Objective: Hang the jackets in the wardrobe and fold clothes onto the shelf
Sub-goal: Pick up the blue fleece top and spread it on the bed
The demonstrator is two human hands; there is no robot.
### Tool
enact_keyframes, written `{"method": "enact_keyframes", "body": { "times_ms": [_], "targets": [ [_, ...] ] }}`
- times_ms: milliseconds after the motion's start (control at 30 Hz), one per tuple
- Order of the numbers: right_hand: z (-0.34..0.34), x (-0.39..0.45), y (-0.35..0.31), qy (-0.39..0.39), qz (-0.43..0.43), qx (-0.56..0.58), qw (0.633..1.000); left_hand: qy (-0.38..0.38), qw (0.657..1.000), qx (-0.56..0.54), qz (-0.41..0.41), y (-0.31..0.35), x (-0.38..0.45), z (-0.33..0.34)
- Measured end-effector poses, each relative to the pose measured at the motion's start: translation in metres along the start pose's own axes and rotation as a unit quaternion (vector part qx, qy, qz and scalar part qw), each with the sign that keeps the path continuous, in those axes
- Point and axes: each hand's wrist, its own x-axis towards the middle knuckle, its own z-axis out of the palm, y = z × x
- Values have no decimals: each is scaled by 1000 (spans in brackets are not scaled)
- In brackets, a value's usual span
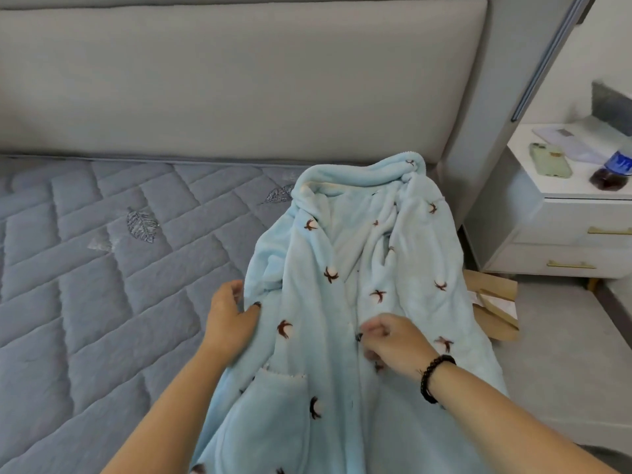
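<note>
Now buttoning: pale-blue fleece jacket (pixel 359 302) draped over mattress (pixel 102 285) right edge. Left hand (pixel 229 323) grips left front; right hand (pixel 393 340) pinches dark button (pixel 359 336). Best keep plackets aligned, cloth taut.

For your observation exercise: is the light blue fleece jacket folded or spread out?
Spread out, unfolded: the jacket lies lengthwise over the mattress edge, collar and pocket showing.

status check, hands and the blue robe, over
Left hand grips robe edge. Right hand pinches front by a dark button. Robe unfolded, on the mattress edge. Nothing in the way.
</note>
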Motion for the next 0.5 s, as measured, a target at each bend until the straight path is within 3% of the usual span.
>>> {"method": "enact_keyframes", "body": {
  "times_ms": [133, 233, 300, 367, 500],
  "targets": [
    [0, 69, -49, 37, -43, -5, 998, -54, 995, -56, -66, 13, 45, 21],
    [8, 108, -86, 14, -48, 43, 998, -83, 983, -126, -104, 18, 63, 27],
    [13, 130, -100, 12, -58, 2, 998, -93, 977, -164, -103, 22, 75, 21],
    [13, 145, -107, 26, -88, -26, 995, -64, 982, -164, -70, 27, 88, 3],
    [-6, 155, -104, 67, -132, 82, 986, 95, 992, -81, 0, 24, 135, -70]
  ]
}}
